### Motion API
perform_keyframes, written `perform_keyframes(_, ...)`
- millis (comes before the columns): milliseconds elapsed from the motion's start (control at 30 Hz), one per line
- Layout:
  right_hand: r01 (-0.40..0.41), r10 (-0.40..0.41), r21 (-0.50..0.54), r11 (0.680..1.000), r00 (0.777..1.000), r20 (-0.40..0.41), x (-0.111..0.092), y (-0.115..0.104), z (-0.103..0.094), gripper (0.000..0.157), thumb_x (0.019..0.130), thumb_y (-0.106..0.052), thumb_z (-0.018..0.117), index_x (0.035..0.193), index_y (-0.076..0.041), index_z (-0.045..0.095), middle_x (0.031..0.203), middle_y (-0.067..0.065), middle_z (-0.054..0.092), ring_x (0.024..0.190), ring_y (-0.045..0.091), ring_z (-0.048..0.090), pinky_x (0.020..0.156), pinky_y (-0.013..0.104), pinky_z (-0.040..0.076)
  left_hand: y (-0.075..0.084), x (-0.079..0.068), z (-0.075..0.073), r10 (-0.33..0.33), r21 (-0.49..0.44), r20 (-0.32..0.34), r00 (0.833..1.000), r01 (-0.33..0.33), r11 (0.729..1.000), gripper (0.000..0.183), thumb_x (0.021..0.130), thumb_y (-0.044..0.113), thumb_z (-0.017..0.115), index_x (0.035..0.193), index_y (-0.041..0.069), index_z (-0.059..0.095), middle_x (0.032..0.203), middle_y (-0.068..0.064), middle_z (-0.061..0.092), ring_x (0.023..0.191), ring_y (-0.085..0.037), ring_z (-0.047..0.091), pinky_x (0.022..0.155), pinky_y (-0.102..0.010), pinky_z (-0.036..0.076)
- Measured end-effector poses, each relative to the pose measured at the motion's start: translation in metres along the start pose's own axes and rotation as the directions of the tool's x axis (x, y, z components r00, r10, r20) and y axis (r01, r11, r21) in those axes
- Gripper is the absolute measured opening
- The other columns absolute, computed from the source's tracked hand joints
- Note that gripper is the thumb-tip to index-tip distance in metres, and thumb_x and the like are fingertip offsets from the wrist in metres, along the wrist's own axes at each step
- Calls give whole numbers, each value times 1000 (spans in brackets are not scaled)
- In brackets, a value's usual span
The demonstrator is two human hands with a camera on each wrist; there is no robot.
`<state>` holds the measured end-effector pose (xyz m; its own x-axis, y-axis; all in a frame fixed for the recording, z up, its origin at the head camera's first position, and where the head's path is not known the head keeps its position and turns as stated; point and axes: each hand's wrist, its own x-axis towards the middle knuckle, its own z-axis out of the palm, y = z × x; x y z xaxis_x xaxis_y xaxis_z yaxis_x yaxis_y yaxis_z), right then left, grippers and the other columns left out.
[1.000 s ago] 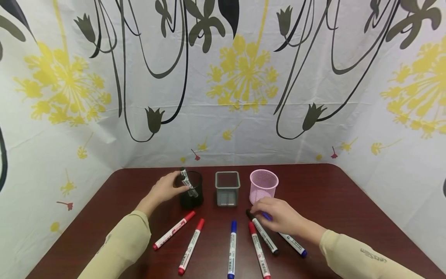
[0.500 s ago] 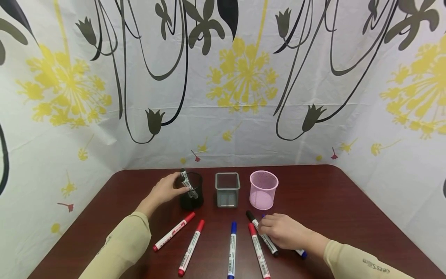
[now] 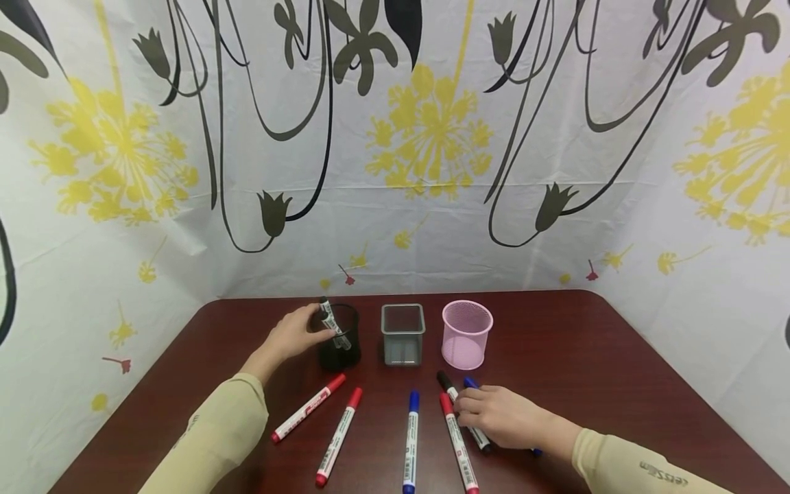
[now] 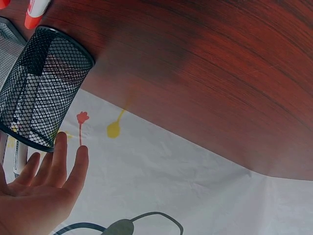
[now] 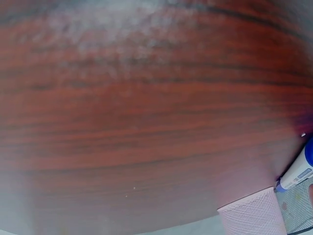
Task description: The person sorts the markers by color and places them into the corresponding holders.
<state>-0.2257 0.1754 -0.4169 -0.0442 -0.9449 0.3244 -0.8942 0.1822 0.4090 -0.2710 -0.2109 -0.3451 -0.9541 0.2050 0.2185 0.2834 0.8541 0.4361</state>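
Note:
In the head view, my left hand [image 3: 295, 335] is at the left of the black mesh pen cup [image 3: 345, 350], thumb at the front rim. Black-and-white markers [image 3: 333, 322] lean inside that cup. The left wrist view shows the left fingers [image 4: 59, 156] fairly straight, tips at the cup's rim. My right hand [image 3: 501, 416] is low over the table, fingers curled over the middle of a black-capped marker [image 3: 480, 439]; its thumb is hidden. A blue marker [image 3: 470, 382] lies partly under this hand. A red marker [image 3: 458, 442] lies just left of the black-capped one.
A grey square mesh cup [image 3: 403, 343] and a pink mesh cup [image 3: 465, 343] stand right of the black cup. Two red markers [image 3: 308, 408] and a blue marker [image 3: 411, 439] lie on the brown table [image 3: 617, 384]. A patterned cloth [image 3: 370, 254] hangs behind.
The right hand has come back from near the pink cup toward the front, its fingers now over the black-capped marker. The left hand has stayed at the black cup.

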Motion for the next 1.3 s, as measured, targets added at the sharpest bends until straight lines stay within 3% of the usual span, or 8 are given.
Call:
perform_keyframes(167,-16,16,-6,1000,1000,23,0,-1,-1,44,94,-14,17,82,-22,59,91,-6,52,90,11,49,64,23,41,1,0,0,0,-4,-4,1000,0,1000,60,78,37,65,123,1,47,113,-15,53,100,-29,50,80,-46,40)
perform_keyframes(300,-22,22,-6,1000,1000,8,0,0,-1,46,93,-12,14,82,-22,58,91,-7,52,87,9,48,60,22,40,1,0,-1,3,-4,-2,1000,-3,1000,61,78,37,65,123,1,46,114,-16,52,101,-30,50,80,-46,40)
perform_keyframes(533,-59,70,99,993,991,-116,3,6,-6,28,72,-5,40,89,-17,59,93,-8,53,86,9,52,66,23,44,0,0,-2,5,-14,-5,1000,-5,1000,61,78,37,65,123,0,46,115,-17,51,103,-31,48,82,-47,38)
perform_keyframes(633,-97,125,168,981,979,-163,5,8,-12,31,65,-4,52,93,-15,59,95,-8,54,89,8,53,69,23,45,0,0,-2,9,-21,-3,1000,-9,1000,61,78,37,65,123,0,46,115,-17,51,103,-30,48,83,-47,38)
perform_keyframes(767,-157,214,250,955,952,-218,5,10,-20,26,72,-8,55,97,-13,59,98,-6,56,93,6,53,69,23,45,-1,0,-1,6,-21,0,1000,-6,1000,62,78,37,65,123,0,45,115,-17,51,103,-30,48,83,-47,38)
perform_keyframes(900,-213,325,380,900,909,-261,8,9,-28,20,78,-12,57,98,-11,59,97,-6,57,88,4,54,71,20,44,-1,0,-1,5,-19,2,1000,-5,1000,61,78,38,65,123,1,46,112,-16,52,100,-29,50,80,-46,40)
perform_keyframes(1033,-241,435,523,817,854,-286,16,5,-38,29,70,-1,65,97,-9,59,92,-5,58,81,5,54,72,17,41,0,0,-1,5,-21,1,1000,-5,1000,61,78,38,65,123,1,46,112,-15,53,100,-29,50,80,-46,40)
perform_keyframes(1300,-331,587,640,693,775,-235,37,-6,-75,33,66,8,69,93,-6,58,83,1,59,75,11,55,68,19,42,0,0,-1,5,-25,-3,1000,-6,1000,60,78,37,65,122,1,47,111,-15,53,99,-29,50,79,-46,40)
